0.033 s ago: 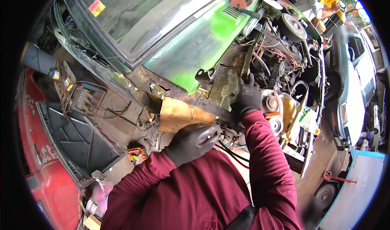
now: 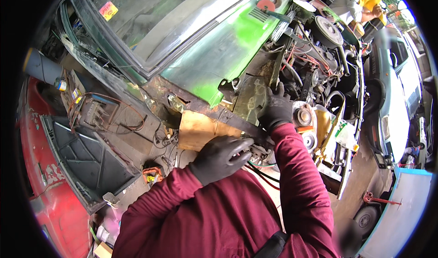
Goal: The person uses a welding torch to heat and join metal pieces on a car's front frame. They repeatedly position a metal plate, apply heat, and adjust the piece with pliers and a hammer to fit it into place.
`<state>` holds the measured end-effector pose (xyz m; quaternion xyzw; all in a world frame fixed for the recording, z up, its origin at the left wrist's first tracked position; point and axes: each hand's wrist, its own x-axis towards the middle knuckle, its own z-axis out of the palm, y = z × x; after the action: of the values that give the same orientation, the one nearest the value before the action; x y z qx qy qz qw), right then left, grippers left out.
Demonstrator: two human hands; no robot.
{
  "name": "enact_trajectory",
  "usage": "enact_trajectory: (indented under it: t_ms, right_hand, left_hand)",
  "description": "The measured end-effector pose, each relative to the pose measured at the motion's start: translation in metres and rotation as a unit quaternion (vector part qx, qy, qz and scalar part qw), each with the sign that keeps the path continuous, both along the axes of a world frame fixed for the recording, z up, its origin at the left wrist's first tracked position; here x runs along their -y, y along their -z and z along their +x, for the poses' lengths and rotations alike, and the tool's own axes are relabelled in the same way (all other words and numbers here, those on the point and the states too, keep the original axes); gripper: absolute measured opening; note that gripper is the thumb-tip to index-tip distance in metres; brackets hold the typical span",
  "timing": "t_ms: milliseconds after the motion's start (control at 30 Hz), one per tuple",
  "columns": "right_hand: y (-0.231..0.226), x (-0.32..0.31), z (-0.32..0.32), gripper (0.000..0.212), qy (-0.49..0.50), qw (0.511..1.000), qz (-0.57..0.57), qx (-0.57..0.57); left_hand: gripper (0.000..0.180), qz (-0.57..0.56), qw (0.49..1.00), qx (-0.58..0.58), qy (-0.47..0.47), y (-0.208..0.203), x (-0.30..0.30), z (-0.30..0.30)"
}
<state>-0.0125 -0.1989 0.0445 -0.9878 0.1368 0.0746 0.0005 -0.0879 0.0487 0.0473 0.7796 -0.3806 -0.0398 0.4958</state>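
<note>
bodywork first, folks: red car body at far left, black ribbed panel leaning beside it. above them, grey cylinder, whatever it holds hidden from us. down low, tan box, no view inside either.

moving right, left hand, gloved, in front of the torso, fingers bent towards the thumb; can't tell if anything is pinched in there! wooden board just above it, green fender sloping up to the right beyond.

now the key spot: mottled panel, between fender and engine, immediately left of the right hand. its long axis looks to run from lower left to upper right, and the right hand is clearly nearer; the left is off to the lower left, dark metal rail in between. right fingers are spread, pointing away from the body; whether they grasp or merely rest, can't say.

and rightward, engine bay, packed: round air cleaner, pale pulley, hoses, wires. past its edge, light-blue car.
</note>
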Motion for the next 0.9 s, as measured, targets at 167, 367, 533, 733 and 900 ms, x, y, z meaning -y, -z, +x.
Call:
enact_trajectory:
  t_ms: [167,367,533,733,900]
  right_hand:
    - [-0.004,0.012,0.022,0.080,-0.022,0.999,-0.014,-0.024]
    - [-0.004,0.018,0.034,0.062,0.003,0.996,0.057,-0.064]
    - [0.008,0.018,0.041,0.062,0.026,0.996,0.056,-0.064]
    - [0.024,0.042,0.061,0.064,0.023,0.987,0.128,-0.090]
    - [0.033,0.061,0.069,0.058,-0.021,0.969,0.225,-0.100]
  left_hand:
    - [0.032,0.112,0.985,0.129,-0.008,-0.005,0.064,0.047]
    - [0.048,0.365,0.931,0.018,-0.004,-0.006,0.101,0.072]
    - [0.055,0.400,0.915,-0.051,0.031,-0.005,0.114,0.086]
    - [0.061,0.405,0.911,-0.076,0.010,-0.002,0.120,0.098]
    - [0.062,0.414,0.905,-0.102,0.019,-0.005,0.125,0.107]
